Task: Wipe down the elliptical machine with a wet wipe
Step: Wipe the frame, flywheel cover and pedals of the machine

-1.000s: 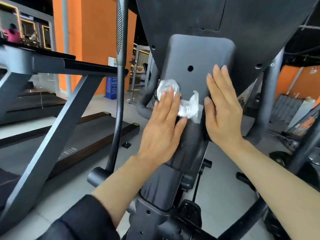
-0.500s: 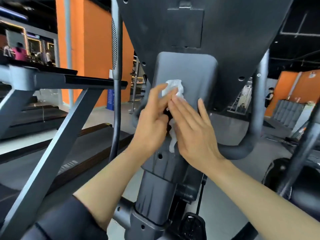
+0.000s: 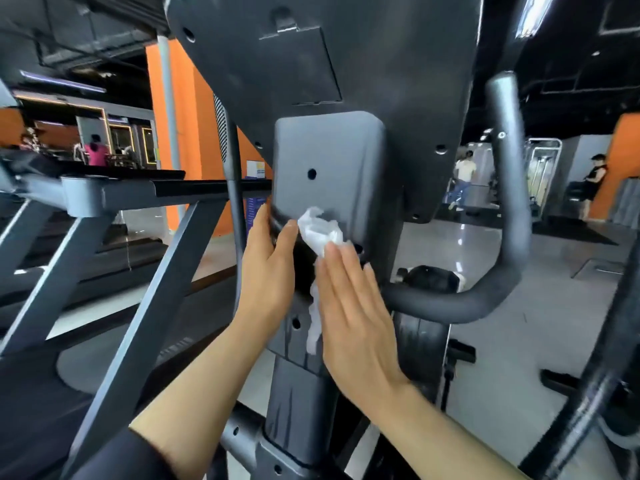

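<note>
You were mid-wipe: your flat right hand (image 3: 349, 306) pressed the crumpled white wet wipe (image 3: 320, 233) against the grey plastic column cover (image 3: 329, 157); your left hand (image 3: 268, 268), fingers straight, steadied its edge. Next, probably sweep downward.

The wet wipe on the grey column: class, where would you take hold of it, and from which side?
Take the crumpled upper bunch of the wet wipe, coming from the front and slightly left. It stands proud of the grey column above the right hand, whose straight fingers press the wipe's middle flat. The thin tail hanging below looks more likely to slip. The left hand is closest.
</note>
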